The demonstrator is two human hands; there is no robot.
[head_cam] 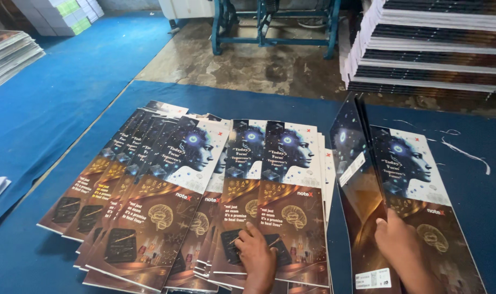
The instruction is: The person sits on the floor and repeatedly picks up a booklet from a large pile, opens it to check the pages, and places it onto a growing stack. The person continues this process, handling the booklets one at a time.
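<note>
Fingers [247,231] of the left hand [257,256] are pressing flat on the fanned cover sheets [172,196], while the right hand [401,245] is pinching a lifted cover [352,163] (glossy, folded upward) just right of that fan, above another cover [422,190] lying on blue felt [52,109].

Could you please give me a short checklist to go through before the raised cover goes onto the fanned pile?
1. Right hand grips the raised cover at its lower edge: ok.
2. Left hand presses on the fanned pile, keeping it steady: ok.
3. Raised cover is separated from the cover beneath: ok, it stands tilted up on edge.
4. Only one sheet lifted: cannot tell, the edge looks doubled.
5. Fanned pile evenly spread on the blue mat: not ok, the left covers splay at an angle.
6. Paper scraps lie clear of the covers: ok.
</note>
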